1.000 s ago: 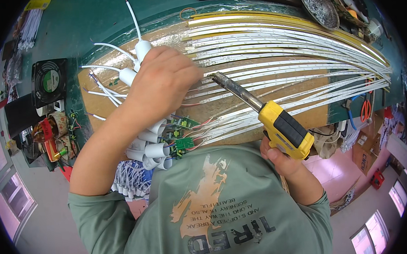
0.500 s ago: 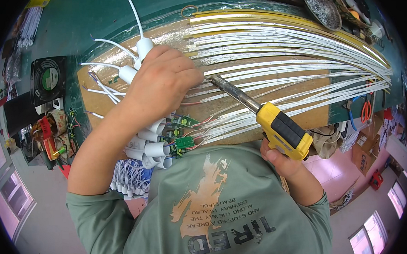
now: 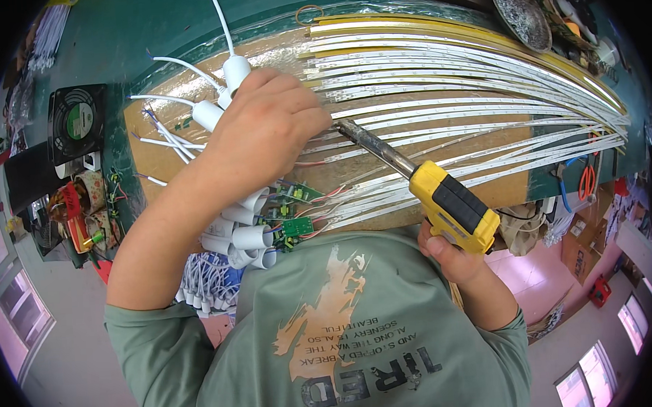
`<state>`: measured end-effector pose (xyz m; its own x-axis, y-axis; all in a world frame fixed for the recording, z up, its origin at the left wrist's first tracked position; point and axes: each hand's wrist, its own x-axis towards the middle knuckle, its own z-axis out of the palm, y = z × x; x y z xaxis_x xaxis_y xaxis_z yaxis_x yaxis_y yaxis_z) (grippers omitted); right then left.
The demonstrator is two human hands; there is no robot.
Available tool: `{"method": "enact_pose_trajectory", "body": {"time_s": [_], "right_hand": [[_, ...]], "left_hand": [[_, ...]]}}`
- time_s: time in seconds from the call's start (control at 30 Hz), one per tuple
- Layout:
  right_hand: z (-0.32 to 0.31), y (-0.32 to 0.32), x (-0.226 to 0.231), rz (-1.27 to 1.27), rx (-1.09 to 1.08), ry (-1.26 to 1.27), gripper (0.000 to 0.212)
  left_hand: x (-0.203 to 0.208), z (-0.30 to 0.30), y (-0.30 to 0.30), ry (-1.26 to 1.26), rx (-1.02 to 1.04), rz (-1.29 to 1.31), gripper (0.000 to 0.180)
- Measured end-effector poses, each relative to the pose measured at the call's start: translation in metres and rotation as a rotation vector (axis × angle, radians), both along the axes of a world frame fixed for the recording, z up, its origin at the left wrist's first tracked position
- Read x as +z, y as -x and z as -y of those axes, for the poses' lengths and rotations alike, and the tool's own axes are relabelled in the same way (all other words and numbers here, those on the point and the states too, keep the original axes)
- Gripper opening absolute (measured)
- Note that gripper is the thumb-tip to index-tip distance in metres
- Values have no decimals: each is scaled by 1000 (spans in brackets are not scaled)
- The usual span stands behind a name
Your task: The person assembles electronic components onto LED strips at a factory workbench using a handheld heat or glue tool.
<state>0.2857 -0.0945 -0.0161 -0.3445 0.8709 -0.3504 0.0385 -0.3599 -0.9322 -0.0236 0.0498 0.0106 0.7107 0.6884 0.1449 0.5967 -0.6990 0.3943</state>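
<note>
My right hand [image 3: 454, 259] is wrapped round the handle of a yellow and black soldering gun [image 3: 455, 208], whose dark metal tip points up and left. My left hand [image 3: 277, 121] is closed in a pinch right at that tip; the pinched thing is hidden by the fingers. Beyond the left hand lie white plastic lamp caps [image 3: 236, 72] with white cables. Many white LED strips [image 3: 437, 69] fan out to the right across a brown board [image 3: 496, 137]. Below the left wrist, green circuit boards [image 3: 298, 225] are joined by thin wires to some strips, beside white plastic tubes [image 3: 252, 237].
A black fan [image 3: 78, 122] stands on the green table [image 3: 136, 29] at the left. Several small white cabled parts [image 3: 208, 283] hang below the near edge. At the far right sits a dull metal dish [image 3: 520, 13]. Orange-handled pliers [image 3: 587, 179] lie at the right edge.
My left hand sits slightly further right, closer against the soldering tip. The table and its contents shift slightly right in the picture. The soldering gun stays almost still.
</note>
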Motion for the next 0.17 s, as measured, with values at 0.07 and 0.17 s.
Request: {"method": "enact_pose_trajectory", "body": {"time_s": [0.07, 0.17], "right_hand": [[-2, 2, 1, -8, -6, -15, 55], [-2, 0, 0, 2, 4, -37, 57]], "left_hand": [[0, 0, 0, 9, 0, -15, 18], [0, 0, 0, 10, 4, -22, 18]]}}
